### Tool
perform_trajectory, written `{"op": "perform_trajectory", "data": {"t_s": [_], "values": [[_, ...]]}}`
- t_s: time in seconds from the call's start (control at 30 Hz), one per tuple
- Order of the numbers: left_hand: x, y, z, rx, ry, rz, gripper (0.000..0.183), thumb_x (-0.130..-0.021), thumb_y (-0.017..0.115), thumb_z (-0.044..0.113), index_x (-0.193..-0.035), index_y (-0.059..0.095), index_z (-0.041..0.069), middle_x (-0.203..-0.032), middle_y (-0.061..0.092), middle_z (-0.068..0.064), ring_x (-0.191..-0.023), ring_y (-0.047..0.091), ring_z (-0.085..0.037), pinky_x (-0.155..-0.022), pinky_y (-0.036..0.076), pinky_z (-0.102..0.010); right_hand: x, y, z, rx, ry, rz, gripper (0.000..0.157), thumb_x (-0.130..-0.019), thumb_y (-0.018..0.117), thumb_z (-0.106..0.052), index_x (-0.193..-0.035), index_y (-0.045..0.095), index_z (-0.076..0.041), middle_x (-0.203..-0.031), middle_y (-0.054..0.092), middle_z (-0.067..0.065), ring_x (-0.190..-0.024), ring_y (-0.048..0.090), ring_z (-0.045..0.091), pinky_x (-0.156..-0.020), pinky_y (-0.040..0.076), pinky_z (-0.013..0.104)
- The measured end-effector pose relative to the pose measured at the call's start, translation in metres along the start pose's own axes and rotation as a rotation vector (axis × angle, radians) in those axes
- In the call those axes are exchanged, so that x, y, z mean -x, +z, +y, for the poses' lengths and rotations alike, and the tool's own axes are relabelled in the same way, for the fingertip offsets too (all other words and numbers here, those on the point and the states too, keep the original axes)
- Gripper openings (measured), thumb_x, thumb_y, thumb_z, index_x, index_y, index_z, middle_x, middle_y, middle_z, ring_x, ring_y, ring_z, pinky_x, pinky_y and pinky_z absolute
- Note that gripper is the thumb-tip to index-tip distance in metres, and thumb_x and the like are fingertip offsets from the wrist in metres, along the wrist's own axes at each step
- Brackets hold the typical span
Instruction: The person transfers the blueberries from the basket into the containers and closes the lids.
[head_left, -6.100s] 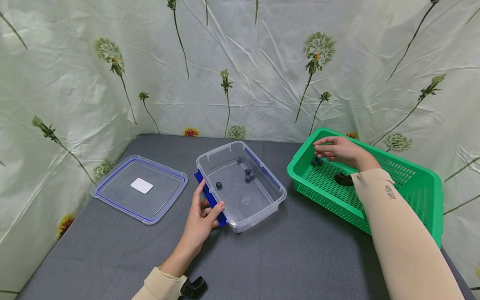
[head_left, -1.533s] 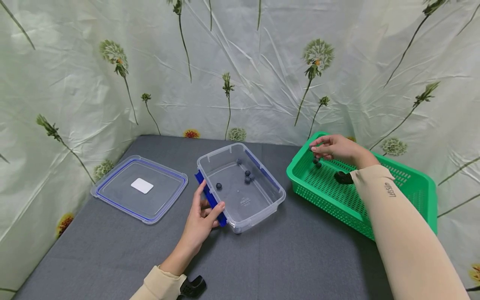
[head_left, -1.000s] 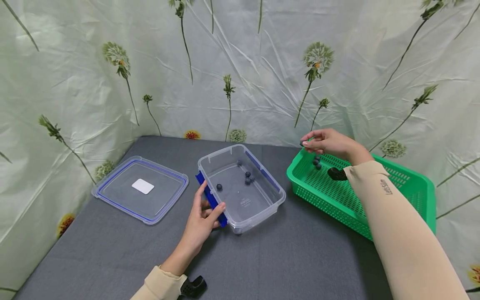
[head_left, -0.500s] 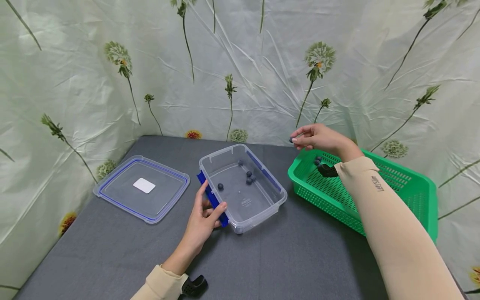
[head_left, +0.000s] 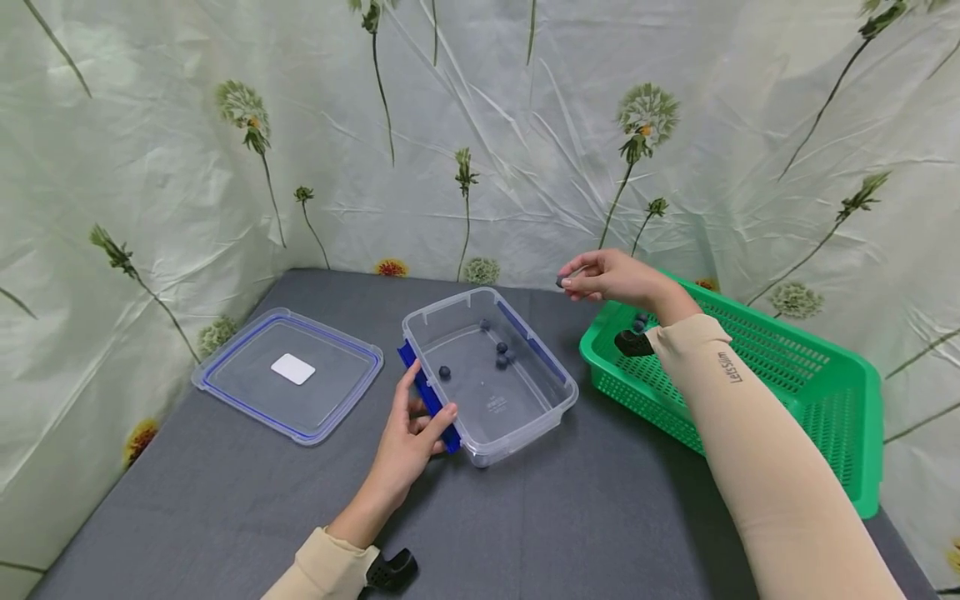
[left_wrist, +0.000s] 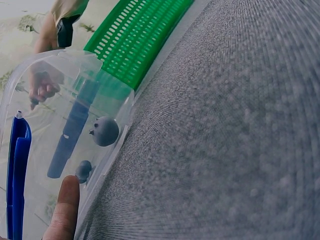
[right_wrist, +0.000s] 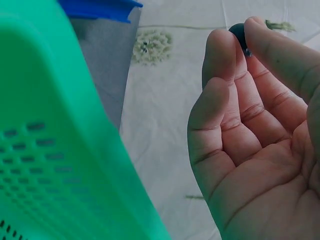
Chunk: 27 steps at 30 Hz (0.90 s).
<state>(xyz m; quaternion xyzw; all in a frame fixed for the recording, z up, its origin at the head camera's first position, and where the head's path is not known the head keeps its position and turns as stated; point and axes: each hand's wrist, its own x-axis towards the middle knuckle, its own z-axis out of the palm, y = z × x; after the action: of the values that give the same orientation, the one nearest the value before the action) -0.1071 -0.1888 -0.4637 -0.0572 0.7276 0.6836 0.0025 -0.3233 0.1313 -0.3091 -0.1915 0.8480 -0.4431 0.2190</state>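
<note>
In the head view my right hand [head_left: 618, 279] pinches a blueberry [head_left: 561, 282] between thumb and fingertips, over the table between basket and container. The right wrist view shows this same blueberry [right_wrist: 238, 35] at the fingertips. My left hand [head_left: 397, 454] holds the clear plastic food container [head_left: 525, 432] by its left side, thumb near the front corner and fingers along the blue latch flap [head_left: 427, 396]. Several blueberries [head_left: 502, 362] lie on the container's bottom. More blueberries [head_left: 640, 322] lie in the green basket [head_left: 862, 450], partly hidden by the right wrist.
The container's clear lid [head_left: 292, 400], with a blue seal and white label, lies flat at the left. A grey cloth [head_left: 570, 517] covers the table. Behind hangs a pale curtain [head_left: 540, 167] with a dandelion print. Each wrist wears a black strap.
My right hand has picked a blueberry from the basket, lifted it over the rim and carried it left towards the container. The left hand keeps its hold on the container.
</note>
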Motion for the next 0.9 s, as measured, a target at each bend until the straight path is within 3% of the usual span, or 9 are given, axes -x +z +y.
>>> {"op": "perform_trajectory", "data": {"t_s": [0.57,0.9], "values": [[0.002,0.0,0.0,-0.009,0.005,-0.004,0.089,-0.103,0.076,0.031,-0.169,0.018,0.048,-0.137,0.053,-0.018,-0.109,0.071,-0.021,-0.079,0.061,-0.032,-0.028,0.039,-0.002,-0.051,-0.038,-0.078,0.04,-0.109,0.066,-0.022,-0.14,0.061,0.003,-0.1,0.077,-0.005,-0.096,0.073,0.011,-0.078,0.053,0.025],[0.0,-0.001,-0.002,0.006,0.015,-0.004,0.089,-0.103,0.076,0.029,-0.168,0.019,0.049,-0.137,0.054,-0.018,-0.108,0.071,-0.021,-0.079,0.061,-0.032,-0.041,0.062,-0.004,-0.016,-0.032,-0.095,0.037,-0.11,0.065,-0.025,-0.141,0.065,-0.005,-0.112,0.078,0.005,-0.103,0.074,0.02,-0.084,0.051,0.036]]}}
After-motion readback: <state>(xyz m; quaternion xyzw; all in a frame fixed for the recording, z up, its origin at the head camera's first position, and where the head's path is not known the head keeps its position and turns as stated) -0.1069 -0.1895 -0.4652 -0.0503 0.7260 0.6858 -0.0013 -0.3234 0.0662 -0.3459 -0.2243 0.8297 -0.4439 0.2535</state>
